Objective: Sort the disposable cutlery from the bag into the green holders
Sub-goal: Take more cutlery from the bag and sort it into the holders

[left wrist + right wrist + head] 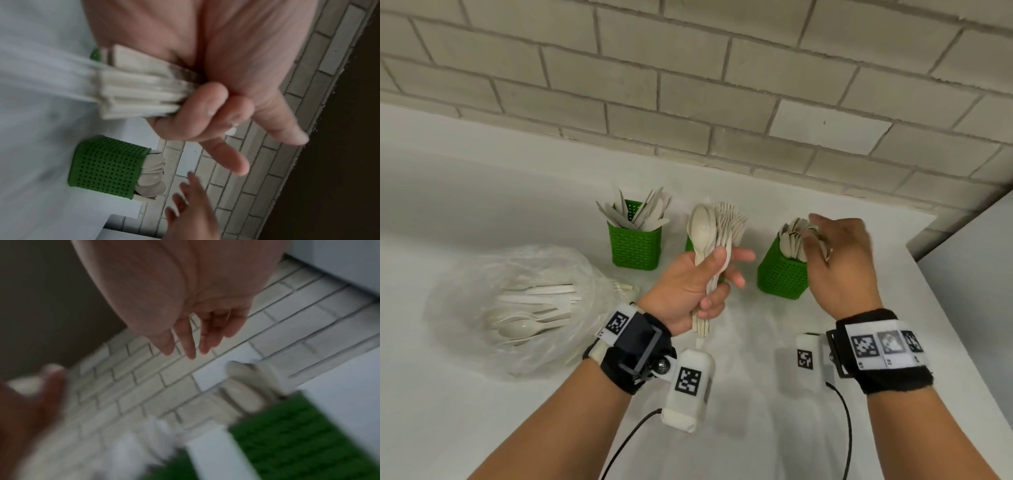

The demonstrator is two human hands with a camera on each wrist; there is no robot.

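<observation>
A white counter meets a grey brick wall.

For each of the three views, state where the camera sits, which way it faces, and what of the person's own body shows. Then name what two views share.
Head: worn on the head, looks down at the white table; both forearms, left hand and right hand show.
Left wrist: looks along the palm at the fingers gripping the cutlery bundle.
Right wrist: looks along the straight fingers toward the brick wall; blurred.
Shared: head and left wrist views both show the spoon holder.
</observation>
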